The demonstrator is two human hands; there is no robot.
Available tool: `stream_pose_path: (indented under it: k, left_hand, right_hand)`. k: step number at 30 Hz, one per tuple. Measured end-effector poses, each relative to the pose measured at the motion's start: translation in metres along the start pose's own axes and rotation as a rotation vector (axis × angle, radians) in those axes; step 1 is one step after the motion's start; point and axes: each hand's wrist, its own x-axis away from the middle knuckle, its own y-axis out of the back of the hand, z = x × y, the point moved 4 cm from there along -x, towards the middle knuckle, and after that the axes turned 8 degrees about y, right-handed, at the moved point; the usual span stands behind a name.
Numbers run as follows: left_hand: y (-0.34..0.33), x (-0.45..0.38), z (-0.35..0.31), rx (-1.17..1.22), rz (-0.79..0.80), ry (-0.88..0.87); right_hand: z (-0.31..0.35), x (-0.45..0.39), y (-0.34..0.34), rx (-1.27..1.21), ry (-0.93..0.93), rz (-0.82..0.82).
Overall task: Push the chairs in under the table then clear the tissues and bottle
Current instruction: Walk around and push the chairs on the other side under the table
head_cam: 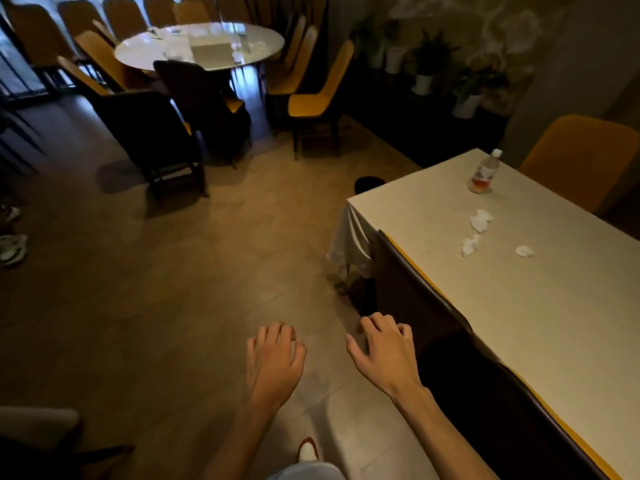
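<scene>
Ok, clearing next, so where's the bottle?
The bottle stands upright at the white table's far end, right of view, beyond the tissues.

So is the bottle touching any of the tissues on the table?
Apart. The head view shows the bottle standing upright near the table's far end, with bare tablecloth between it and the nearest tissue.

Bottle (pixel 484 173) label unreadable; near chairs (pixel 419 299) tucked, seats hidden.
</scene>
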Motion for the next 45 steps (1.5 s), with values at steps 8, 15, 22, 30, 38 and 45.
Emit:
stream_pose_path:
  k: [8, 15, 22, 30, 38, 45]
  left_hand:
    - [0.005, -0.108, 0.048, -0.012, -0.073, 0.039]
    - [-0.006, -0.211, 0.057, -0.033, -0.037, 0.050]
    - [-0.026, -0.342, 0.058, -0.014, 0.007, 0.077]
    - [-0.029, -0.483, 0.048, -0.017, -0.019, 0.095]
    - [-0.043, -0.601, 0.044, -0.020, -0.032, 0.055]
    - [-0.077, -0.750, 0.050, 0.003, -0.044, -0.030]
  right_hand:
    - [0.029, -0.116, -0.017, 0.005, 0.029, 0.030]
    - [0.025, -0.226, -0.029, 0.021, 0.052, 0.054]
    - [0.005, -0.363, -0.036, -0.018, 0.086, 0.020]
    - [-0.013, -0.503, -0.024, -0.030, 0.095, 0.020]
    - [-0.037, -0.613, -0.023, -0.039, 0.069, -0.015]
    - [-0.057, -0.749, -0.036, -0.012, -0.008, -0.091]
